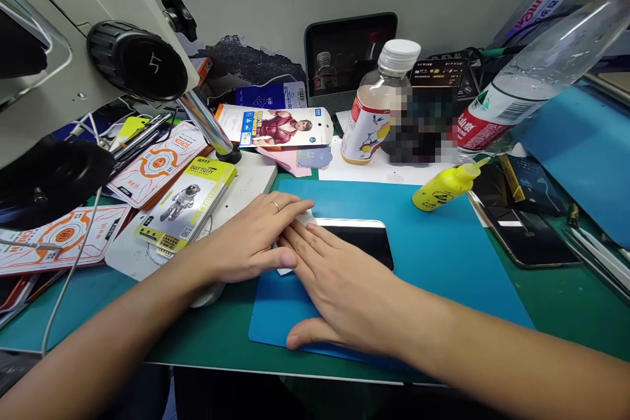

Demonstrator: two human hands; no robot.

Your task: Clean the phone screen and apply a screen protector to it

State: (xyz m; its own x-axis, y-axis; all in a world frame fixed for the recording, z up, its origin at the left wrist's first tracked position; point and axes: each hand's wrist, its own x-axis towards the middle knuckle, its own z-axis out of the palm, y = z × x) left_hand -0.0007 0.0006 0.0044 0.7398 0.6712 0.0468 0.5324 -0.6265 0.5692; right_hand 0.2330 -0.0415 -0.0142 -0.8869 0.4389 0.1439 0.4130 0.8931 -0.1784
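A smartphone (369,241) with a dark screen and a white edge lies on the blue mat (443,262). My right hand (339,282) rests flat over its left part, fingers stretched out and thumb spread to the side. From the left, my left hand (260,236) reaches in with straight fingers, a ring on one of them, meeting the right fingertips. Beneath both hands a piece of white tissue or cloth (284,271) shows at the edges; most of it is hidden, as is the phone's left end. Neither hand is visibly wrapped around anything.
A yellow squeeze bottle (443,187) stands beyond the phone. Drink bottles (367,118) line the back, and another phone (531,236) lies at right. Battery packages (189,203) and a microscope stand (207,118) crowd the left. The table's front edge is close.
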